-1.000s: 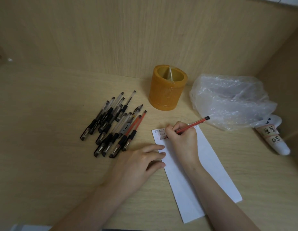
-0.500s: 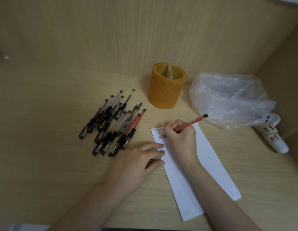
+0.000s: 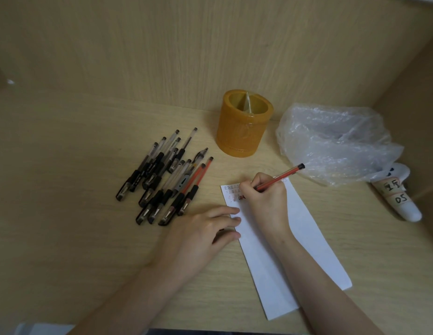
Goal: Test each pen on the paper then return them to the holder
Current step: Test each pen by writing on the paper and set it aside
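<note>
My right hand (image 3: 265, 201) grips a red pen (image 3: 280, 176), its tip pressed on the top left of a long white paper (image 3: 295, 238) where small marks are written. My left hand (image 3: 203, 235) lies flat on the desk, fingertips resting on the paper's left edge, holding nothing. A pile of several pens (image 3: 167, 180), mostly black with two red ones, lies to the left of the paper. The amber round pen holder (image 3: 244, 124) stands upright behind the paper, with no pens seen inside.
A crumpled clear plastic bag (image 3: 336, 141) lies at the right rear. Beside it lies a white tube with a handwritten label (image 3: 399, 197). Wooden walls close the back and right side of the desk (image 3: 65, 189).
The red pen's upper end has shifted slightly as my right hand writes on the paper. My left hand stays in place.
</note>
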Motion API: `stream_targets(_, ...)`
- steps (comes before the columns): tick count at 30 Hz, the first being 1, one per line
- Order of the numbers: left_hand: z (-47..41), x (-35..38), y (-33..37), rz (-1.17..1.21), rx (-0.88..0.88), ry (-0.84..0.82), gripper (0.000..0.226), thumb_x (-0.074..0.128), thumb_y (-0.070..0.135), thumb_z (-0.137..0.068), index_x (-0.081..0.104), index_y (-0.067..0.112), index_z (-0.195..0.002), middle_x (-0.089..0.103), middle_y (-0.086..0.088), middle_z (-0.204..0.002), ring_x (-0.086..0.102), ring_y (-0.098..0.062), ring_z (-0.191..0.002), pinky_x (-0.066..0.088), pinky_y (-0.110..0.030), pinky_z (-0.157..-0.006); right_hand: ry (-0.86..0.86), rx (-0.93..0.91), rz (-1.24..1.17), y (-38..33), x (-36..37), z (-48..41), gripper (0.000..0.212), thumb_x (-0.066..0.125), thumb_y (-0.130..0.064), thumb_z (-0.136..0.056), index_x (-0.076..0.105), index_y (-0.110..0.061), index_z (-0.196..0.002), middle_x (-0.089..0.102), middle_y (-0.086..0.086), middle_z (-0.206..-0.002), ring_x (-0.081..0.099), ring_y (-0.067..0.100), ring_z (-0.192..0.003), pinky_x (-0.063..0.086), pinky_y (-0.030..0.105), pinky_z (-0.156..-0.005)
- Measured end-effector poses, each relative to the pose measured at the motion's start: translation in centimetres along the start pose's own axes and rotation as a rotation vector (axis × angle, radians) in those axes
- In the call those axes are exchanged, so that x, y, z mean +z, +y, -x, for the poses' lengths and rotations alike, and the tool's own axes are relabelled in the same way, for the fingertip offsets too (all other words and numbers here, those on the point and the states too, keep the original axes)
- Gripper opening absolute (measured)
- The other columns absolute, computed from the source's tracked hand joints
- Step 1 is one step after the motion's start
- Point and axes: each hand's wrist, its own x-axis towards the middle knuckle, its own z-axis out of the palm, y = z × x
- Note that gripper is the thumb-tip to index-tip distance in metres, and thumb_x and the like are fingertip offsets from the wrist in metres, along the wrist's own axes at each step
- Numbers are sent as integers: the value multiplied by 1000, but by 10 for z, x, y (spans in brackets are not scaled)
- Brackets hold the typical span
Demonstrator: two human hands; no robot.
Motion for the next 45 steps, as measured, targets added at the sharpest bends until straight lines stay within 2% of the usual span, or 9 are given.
stream_targets(4,0,1,0,-1,-4,15,28,54,51,-79,69,35,-96,57,31,-117,57,8,-87,50,-17,-55,-2,1,-2,-1,-1,0,33,58,0,-79,42,-10,-52,39,-4,-48,34,3,-47,30,12,-48)
stream_targets(9,1,0,1,18,1,14,33,47,54,-80,70,35,-95,59,30,-116,59,8,-81,47,-14,-54,11,-1,20,-1,-1,0,32,58,-2,-81,43,-10,-54,40,-1,-51,35,4,-47,30,13,-48)
stream_targets(15,0,0,0,16,0,13,36,44,55,-79,69,35,-96,58,30,-117,58,8,-86,48,-15,-56,28,-16,52,1,0,0,35,58,-2,-80,41,-12,-51,39,-7,-46,34,4,-46,29,13,-48)
stream_targets(18,0,1,0,25,-1,13,37,44,55,-79,69,34,-96,58,30,-117,58,8,-86,51,-17,-57,24,-19,56,1,0,0,34,58,-3,-81,42,-11,-52,40,-5,-48,35,4,-47,30,14,-48)
stream_targets(23,0,0,1,18,-3,4,38,43,55,-80,69,35,-97,58,30,-117,59,9,-84,49,-15,-56,8,1,-12,1,-3,0,27,58,-3,-82,47,0,-58,42,1,-52,37,5,-51,32,16,-51)
stream_targets(30,0,0,0,11,-6,-18,39,41,56,-80,68,35,-99,57,31,-118,60,9,-82,50,-16,-57,-15,-2,-10,0,0,1,29,59,-1,-82,45,-5,-56,40,-1,-50,35,3,-48,31,12,-49)
stream_targets(38,0,-1,1,15,-13,-11,37,44,56,-80,68,35,-98,57,31,-117,61,10,-81,51,-16,-57,-11,16,5,1,-1,1,27,58,-3,-80,45,-7,-57,39,5,-55,33,8,-52,29,17,-50)
stream_targets(45,1,-2,2,13,-19,-27,39,42,57,-80,68,36,-100,56,33,-118,60,10,-86,49,-14,-58,8,-16,34,1,0,0,34,58,-2,-80,40,-11,-53,37,-2,-50,33,5,-49,29,15,-49)
